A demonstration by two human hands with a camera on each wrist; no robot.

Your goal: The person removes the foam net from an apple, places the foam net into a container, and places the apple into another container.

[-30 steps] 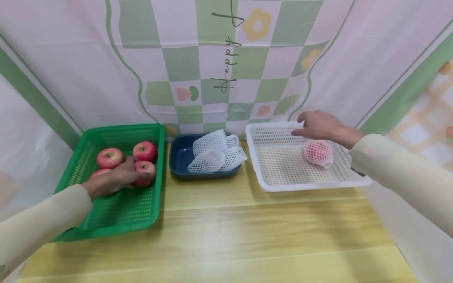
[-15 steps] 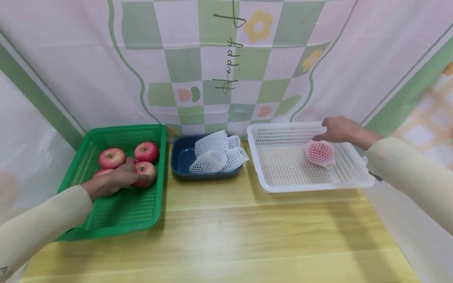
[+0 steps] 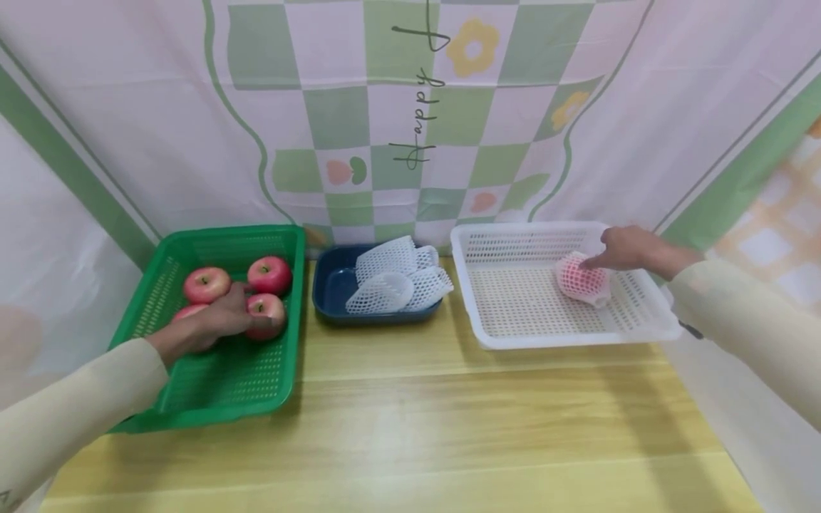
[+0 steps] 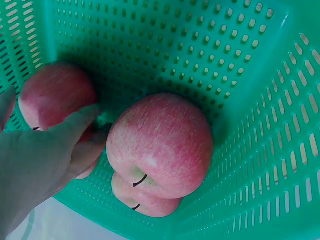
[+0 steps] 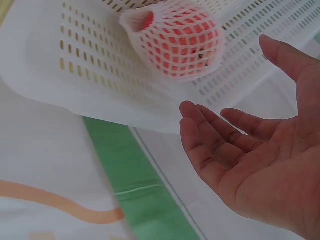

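In the head view, my left hand (image 3: 223, 313) reaches into the green basket (image 3: 224, 420) and grips the front right apple (image 3: 268, 311). The left wrist view shows the thumb and fingers on either side of that red apple (image 4: 57, 92). Other apples (image 3: 207, 285) lie around the hand, one partly hidden beneath it. On the right, my right hand (image 3: 631, 249) is over the far right side of the white basket (image 3: 513, 340), fingers relaxed and holding nothing. Its thumb overlaps an apple in a white foam net (image 3: 580, 281); the right wrist view shows a gap between hand and netted apple (image 5: 185, 42).
Between the two baskets stands a dark blue tray (image 3: 330, 299) with several white foam nets (image 3: 381, 292). A wooden table (image 3: 398, 427) carries all three containers. Behind them hangs a checkered cloth (image 3: 398, 121).
My right hand has moved right and a little down over the white basket, away from its back rim. My left hand stays at the same apple. The view has shifted slightly.
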